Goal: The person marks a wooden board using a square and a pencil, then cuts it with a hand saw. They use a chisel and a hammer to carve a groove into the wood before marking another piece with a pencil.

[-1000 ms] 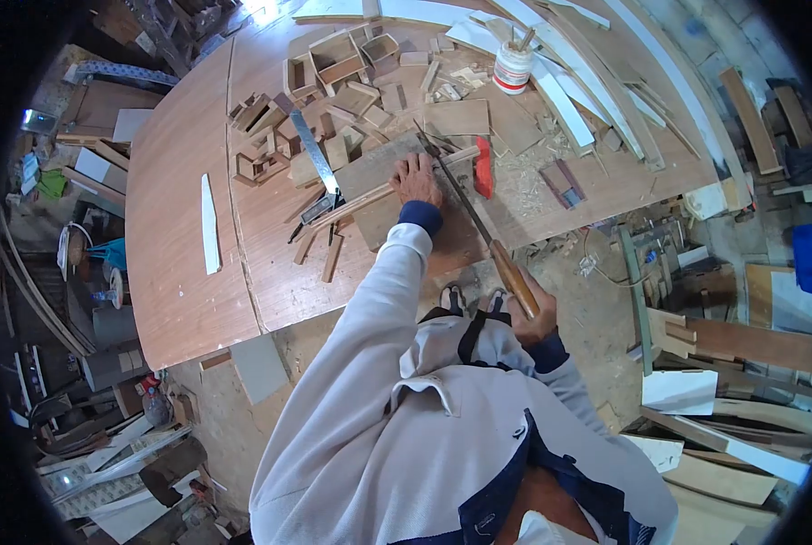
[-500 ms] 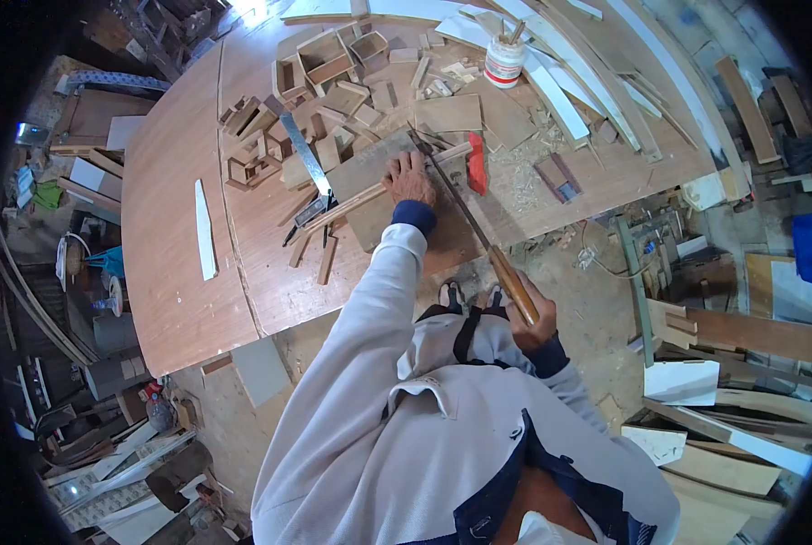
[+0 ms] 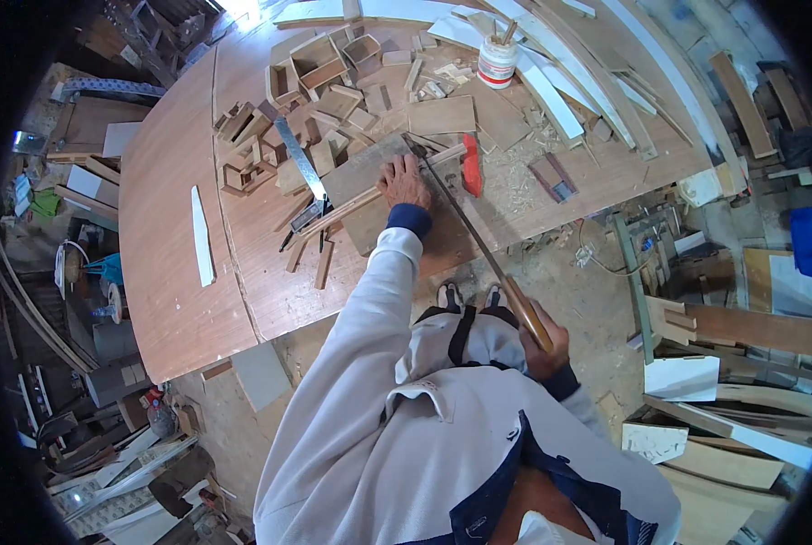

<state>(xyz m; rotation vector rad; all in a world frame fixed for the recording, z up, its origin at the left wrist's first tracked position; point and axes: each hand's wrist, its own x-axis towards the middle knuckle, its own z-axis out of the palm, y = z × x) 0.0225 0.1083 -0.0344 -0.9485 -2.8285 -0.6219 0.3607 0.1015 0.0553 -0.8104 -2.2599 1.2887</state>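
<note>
My right hand (image 3: 546,341) is closed round the wooden handle of a handsaw (image 3: 465,216), close to my body. The saw's long thin blade slants up and away, crossing a wooden strip (image 3: 356,204) just right of my left hand. My left hand (image 3: 404,182) presses down on this strip with bent fingers, holding it against a flat wooden board (image 3: 369,232) on the table. Left of that hand, a try square (image 3: 301,159) with a metal blade lies among small wood pieces. A red piece (image 3: 471,165) is just beyond the blade.
The wooden worktable (image 3: 169,272) carries small open boxes (image 3: 319,64), offcuts, shavings and a white jar (image 3: 498,62) holding sticks. Long white-faced strips (image 3: 551,100) lie at the far right. Stacked boards (image 3: 742,327) crowd the floor on my right.
My right hand has drawn the saw back, down and slightly right towards my body. My left hand stays on the strip. The whole view has shifted slightly.
</note>
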